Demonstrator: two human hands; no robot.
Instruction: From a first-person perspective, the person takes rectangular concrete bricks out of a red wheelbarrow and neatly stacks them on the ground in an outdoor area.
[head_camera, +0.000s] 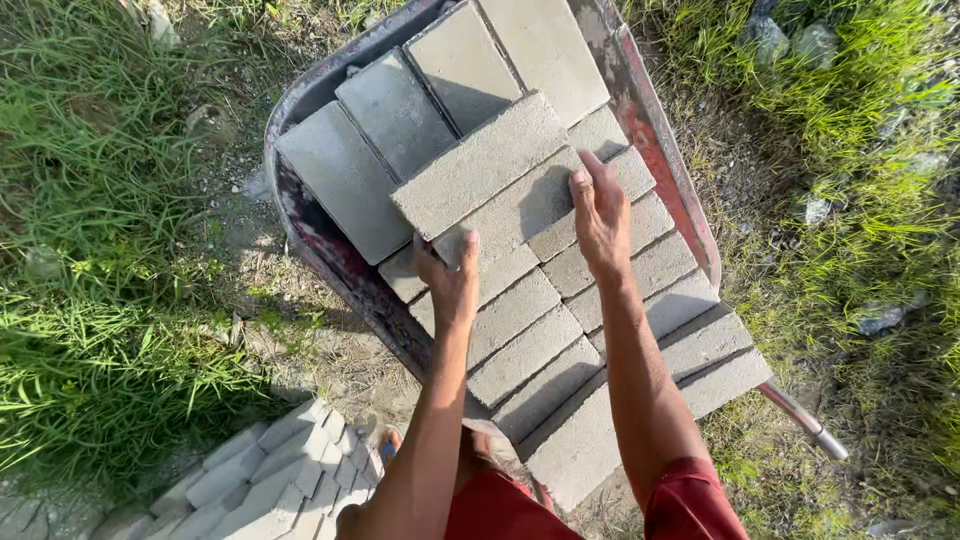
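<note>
Grass and bare, stony dirt fill my view outdoors, sunlit, with long shadows falling to the lower left. Largest in the middle is a worn wheelbarrow (655, 140), its red-streaked rim tilted toward me and one metal handle (805, 418) jutting out lower right. It is packed with grey concrete blocks (545, 360) laid flat in tight rows, I judge so that the load sits steady and low; a few larger slabs (345, 180) lean at the far end. At lower left I see a heap of paving stones (270, 475) on the ground.

On top of the rows lies one block (480, 160), turned askew to the others. My left hand (452, 280) grips its near corner, thumb up over the top face and fingers curled beneath. My right hand (600, 215) lies flat with fingers together on the block just below its right end, which looks like bracing. Red shorts (690, 505) show at the bottom edge.
</note>
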